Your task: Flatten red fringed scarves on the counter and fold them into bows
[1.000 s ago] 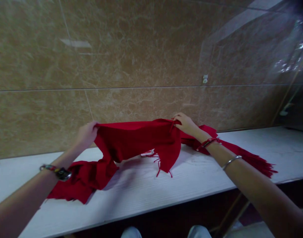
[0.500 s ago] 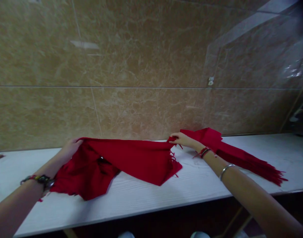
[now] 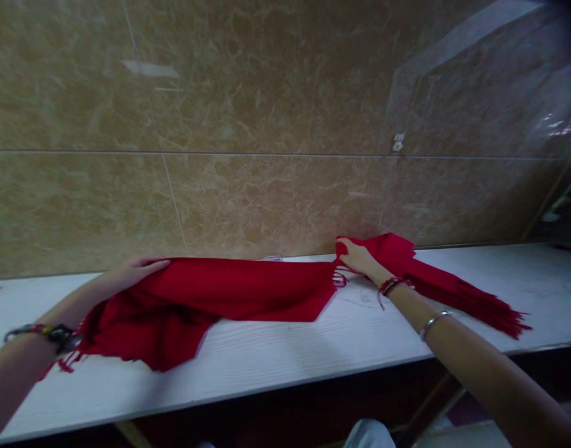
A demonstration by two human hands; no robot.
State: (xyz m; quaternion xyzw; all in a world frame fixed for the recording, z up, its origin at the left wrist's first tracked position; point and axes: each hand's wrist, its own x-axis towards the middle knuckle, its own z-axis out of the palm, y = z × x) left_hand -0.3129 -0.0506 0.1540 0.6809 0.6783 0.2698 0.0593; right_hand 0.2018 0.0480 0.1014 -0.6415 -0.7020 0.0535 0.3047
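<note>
A red fringed scarf (image 3: 248,289) stretches across the white table, its near-left part bunched in loose folds. My left hand (image 3: 139,274) grips its upper edge on the left, thumb and fingers close together on the cloth. At the other end, my right hand (image 3: 357,256) is closed on the scarf's upper corner, with fringe strands hanging below the fingers. Just behind and beside that hand lies a second red scarf (image 3: 435,283), folded into a long strip with its fringe pointing right. The right fingertips are partly hidden against the red cloth.
The white table (image 3: 267,361) runs along a brown marble-tiled wall (image 3: 267,205). A small pale label (image 3: 272,258) shows behind the stretched scarf. The table's front edge slopes up to the right, with dark space below. A dark object (image 3: 565,224) stands at the far right.
My right hand has moved right, pulling the scarf's end out longer and straighter. The left hand stays at the left part, its fingers lying further along the edge. The view has shifted slightly.
</note>
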